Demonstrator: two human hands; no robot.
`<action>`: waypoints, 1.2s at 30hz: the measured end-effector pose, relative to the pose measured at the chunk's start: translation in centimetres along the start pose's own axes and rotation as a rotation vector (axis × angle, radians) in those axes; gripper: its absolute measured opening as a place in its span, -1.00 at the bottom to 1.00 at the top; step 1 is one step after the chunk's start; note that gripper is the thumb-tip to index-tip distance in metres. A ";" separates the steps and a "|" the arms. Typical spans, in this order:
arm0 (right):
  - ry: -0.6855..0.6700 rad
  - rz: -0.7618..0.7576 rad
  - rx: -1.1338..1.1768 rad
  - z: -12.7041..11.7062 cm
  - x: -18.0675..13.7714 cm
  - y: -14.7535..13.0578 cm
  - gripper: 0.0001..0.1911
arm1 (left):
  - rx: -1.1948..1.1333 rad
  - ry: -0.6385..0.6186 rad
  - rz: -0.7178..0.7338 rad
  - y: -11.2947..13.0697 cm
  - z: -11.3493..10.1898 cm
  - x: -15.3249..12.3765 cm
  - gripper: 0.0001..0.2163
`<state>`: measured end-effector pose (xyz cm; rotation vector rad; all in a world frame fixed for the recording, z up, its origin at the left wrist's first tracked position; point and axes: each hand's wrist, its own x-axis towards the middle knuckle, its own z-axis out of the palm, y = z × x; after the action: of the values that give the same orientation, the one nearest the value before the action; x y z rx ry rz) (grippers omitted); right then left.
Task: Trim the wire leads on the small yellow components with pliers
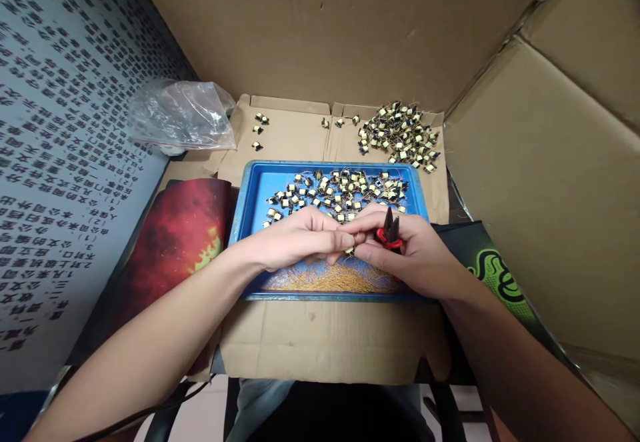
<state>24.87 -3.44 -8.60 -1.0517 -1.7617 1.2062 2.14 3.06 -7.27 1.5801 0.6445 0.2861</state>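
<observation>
Over the blue tray (330, 297) my two hands meet at the fingertips. Between them is a small transformer coil (349, 251) with a yellow-taped middle, mostly covered by fingers. My left hand (305, 237) pinches it from the left. Red-handled pliers (391, 230) rest in my right hand (415, 249), jaws pointing up and away, while its thumb and forefinger touch the coil's right side. Many similar yellow-and-black coils (345, 192) fill the tray's far half. Thin copper-coloured wire clippings (325, 279) lie along its near side.
A heap of coils (400, 135) sits on the cardboard sheet (295, 135) behind the tray, with several loose ones further left. A clear plastic bag (185, 115) lies at back left. A red mat (187, 229) and a black-green mat (500, 275) flank the tray. Cardboard walls (340, 35) enclose the back and right.
</observation>
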 end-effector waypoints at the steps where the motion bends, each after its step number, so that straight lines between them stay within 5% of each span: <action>1: 0.025 0.022 0.013 0.1 0.0 0.0 -0.78 | -0.047 -0.047 -0.012 0.0 0.0 0.0 -0.55; 10: 0.161 0.064 -0.012 0.2 0.3 0.5 -0.90 | -0.062 -0.013 -0.020 -0.1 0.1 0.3 -0.68; 16: 0.217 -0.115 -0.175 0.2 0.3 0.3 -0.94 | -0.047 -0.054 0.009 0.3 0.5 0.2 -0.75; 30: 0.281 -0.172 -0.366 0.6 0.1 0.0 -0.92 | 0.163 0.223 0.029 0.1 1.0 0.4 -0.78; 36: 0.310 -0.080 -0.330 0.6 0.1 -0.2 -0.90 | 0.163 0.208 0.057 0.5 1.2 0.2 -0.76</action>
<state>24.24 -3.62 -8.54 -1.2673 -1.7681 0.6720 3.08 2.21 -6.92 1.7407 0.8005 0.4547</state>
